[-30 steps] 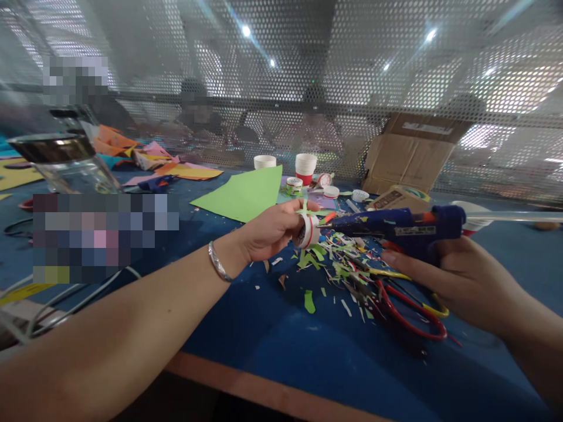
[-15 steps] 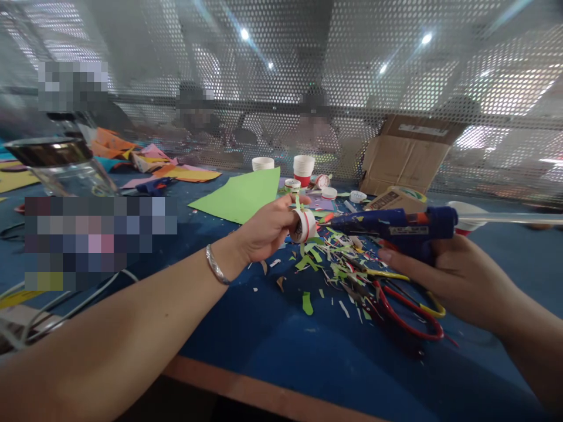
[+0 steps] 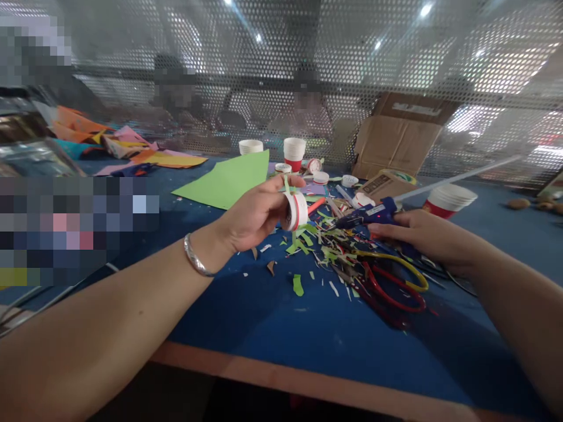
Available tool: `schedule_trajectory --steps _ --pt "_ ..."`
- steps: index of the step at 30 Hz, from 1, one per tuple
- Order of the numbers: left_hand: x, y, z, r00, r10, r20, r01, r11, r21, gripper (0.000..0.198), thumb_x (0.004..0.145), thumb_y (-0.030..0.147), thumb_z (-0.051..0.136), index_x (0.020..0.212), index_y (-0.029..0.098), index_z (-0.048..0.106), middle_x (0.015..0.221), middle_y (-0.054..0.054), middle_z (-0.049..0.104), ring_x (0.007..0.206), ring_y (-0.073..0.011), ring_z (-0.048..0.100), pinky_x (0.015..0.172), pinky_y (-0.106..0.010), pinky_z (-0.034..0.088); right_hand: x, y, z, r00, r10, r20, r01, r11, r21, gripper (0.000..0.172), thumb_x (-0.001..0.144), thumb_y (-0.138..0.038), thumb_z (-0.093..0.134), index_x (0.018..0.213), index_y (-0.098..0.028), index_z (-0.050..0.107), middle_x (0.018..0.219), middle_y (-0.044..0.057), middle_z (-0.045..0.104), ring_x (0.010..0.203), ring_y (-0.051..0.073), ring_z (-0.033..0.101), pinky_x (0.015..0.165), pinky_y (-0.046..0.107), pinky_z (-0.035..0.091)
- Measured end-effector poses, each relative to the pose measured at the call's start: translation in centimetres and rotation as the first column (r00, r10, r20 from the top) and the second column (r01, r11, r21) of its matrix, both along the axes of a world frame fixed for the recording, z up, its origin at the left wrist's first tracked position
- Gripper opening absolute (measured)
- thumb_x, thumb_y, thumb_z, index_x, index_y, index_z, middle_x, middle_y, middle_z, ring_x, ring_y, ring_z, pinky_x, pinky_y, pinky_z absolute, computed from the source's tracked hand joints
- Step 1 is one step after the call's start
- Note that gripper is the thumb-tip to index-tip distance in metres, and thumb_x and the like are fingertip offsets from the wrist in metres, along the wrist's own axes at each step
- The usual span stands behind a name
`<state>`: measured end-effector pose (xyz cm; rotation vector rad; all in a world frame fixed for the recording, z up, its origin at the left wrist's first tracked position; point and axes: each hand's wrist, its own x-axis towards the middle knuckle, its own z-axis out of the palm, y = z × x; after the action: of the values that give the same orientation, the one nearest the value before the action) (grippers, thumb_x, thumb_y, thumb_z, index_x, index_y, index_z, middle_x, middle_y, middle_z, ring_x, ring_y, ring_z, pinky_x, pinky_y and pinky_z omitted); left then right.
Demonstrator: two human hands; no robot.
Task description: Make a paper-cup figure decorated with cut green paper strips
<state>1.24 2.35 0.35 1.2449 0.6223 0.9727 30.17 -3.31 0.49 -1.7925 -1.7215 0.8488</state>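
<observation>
Fingers of the left hand [image 3: 257, 214]: pinching a small white cup piece [image 3: 299, 212], red band running round it; the piece is sitting at the hand's 3 o'clock, lifted clear of the table.
Green strip [image 3: 287, 185]: standing up at the cup piece's 12 o'clock.
Orange stick [image 3: 316, 205]: showing just at its 3 o'clock; whether it is touching, I'm not telling for sure.
Bracelet [image 3: 193, 255]: circling the left wrist.
Right hand [image 3: 424, 234]: curling round the blue glue gun [image 3: 373, 212], out at the cup piece's 3 o'clock; the nozzle is pointing to 9 and staying apart from the piece.
Glue stick [image 3: 457, 178]: slanting from the gun's rear towards 2 o'clock.
Scraps [image 3: 328, 255]: scattering across the blue table [image 3: 246, 328] at the cup piece's 5 o'clock.
Looped handles: a red handle [image 3: 404, 309] and a yellow handle [image 3: 416, 269] are lying at the right hand's 7 o'clock.
Green sheet [image 3: 224, 181]: spreading at the left hand's 11.
Cup stack [image 3: 294, 155]: standing at the cup piece's 12.
Cardboard [image 3: 398, 143]: leaning at the right hand's 11.
Perforated screen [image 3: 272, 70]: stretching behind everything at 12.
</observation>
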Motion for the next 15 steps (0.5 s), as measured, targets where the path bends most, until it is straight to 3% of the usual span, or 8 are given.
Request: schedule_trajectory --steps 3,6,8,10,12,15 --pt "0.1 -0.4 0.1 0.998 -0.053 -0.043 0.052 0.999 -0.007 0.028 0.080 0.012 0.061 0.107 0.017 0.058 0.072 -0.002 0.061 0.062 -0.0153 0.058 0.052 -0.026 0.038 0.8 0.9 -0.6 0.989 0.010 0.150 -0.004 0.999 -0.040 0.049 0.083 -0.063 0.070 0.063 -0.018 0.073 0.064 0.007 0.073 0.056 0.020 0.064 0.052 0.031 0.046" --pt "0.1 -0.5 0.1 0.996 -0.060 -0.063 0.059 0.998 -0.011 0.028 0.081 0.012 0.062 0.107 0.018 0.058 0.072 -0.002 0.061 0.062 -0.0152 0.058 0.053 -0.026 0.038 1.3 1.3 -0.7 0.939 -0.042 0.340 0.021 0.998 0.066 0.051 0.075 -0.061 0.078 0.049 -0.021 0.060 0.048 0.003 0.058 0.050 0.017 0.051 0.051 0.031 0.032" --pt "0.2 -0.5 0.0 0.996 -0.063 -0.064 0.062 0.998 -0.013 0.027 0.082 0.012 0.061 0.107 0.018 0.058 0.071 -0.001 0.060 0.062 -0.0149 0.057 0.055 -0.026 0.039 0.9 0.9 -0.5 0.900 -0.108 0.423 0.032 0.983 0.183 0.044 0.078 -0.061 0.075 0.060 -0.022 0.065 0.058 0.005 0.062 0.056 0.019 0.052 0.054 0.032 0.031" --pt "0.2 -0.4 -0.1 0.996 -0.068 -0.063 0.067 0.998 -0.016 0.027 0.081 0.012 0.062 0.107 0.018 0.058 0.071 -0.001 0.060 0.061 -0.0144 0.056 0.057 -0.026 0.039 -0.3 0.1 -0.3 0.870 -0.141 0.473 -0.020 0.947 0.320 0.035 0.084 -0.058 0.068 0.082 -0.023 0.072 0.082 0.008 0.071 0.071 0.023 0.059 0.061 0.034 0.036" --pt "0.3 -0.4 -0.3 0.995 -0.066 -0.069 0.065 0.998 -0.016 0.028 0.081 0.010 0.062 0.107 0.018 0.058 0.071 -0.001 0.060 0.062 -0.0142 0.056 0.059 -0.026 0.039 -2.0 -0.8 -0.3 0.878 -0.067 0.474 -0.120 0.928 0.354 0.030 0.087 -0.054 0.066 0.089 -0.025 0.074 0.093 0.006 0.071 0.082 0.023 0.063 0.070 0.034 0.043" --pt "0.4 -0.4 -0.4 0.995 -0.039 -0.088 0.038 0.999 -0.013 0.030 0.079 0.009 0.061 0.107 0.017 0.058 0.072 -0.001 0.061 0.062 -0.0140 0.055 0.060 -0.026 0.038 -4.4 -1.8 -0.9 0.848 0.183 0.497 -0.376 0.869 0.322 0.025 0.094 -0.043 0.057 0.091 -0.025 0.074 0.092 0.006 0.070 0.085 0.023 0.064 0.073 0.035 0.045"
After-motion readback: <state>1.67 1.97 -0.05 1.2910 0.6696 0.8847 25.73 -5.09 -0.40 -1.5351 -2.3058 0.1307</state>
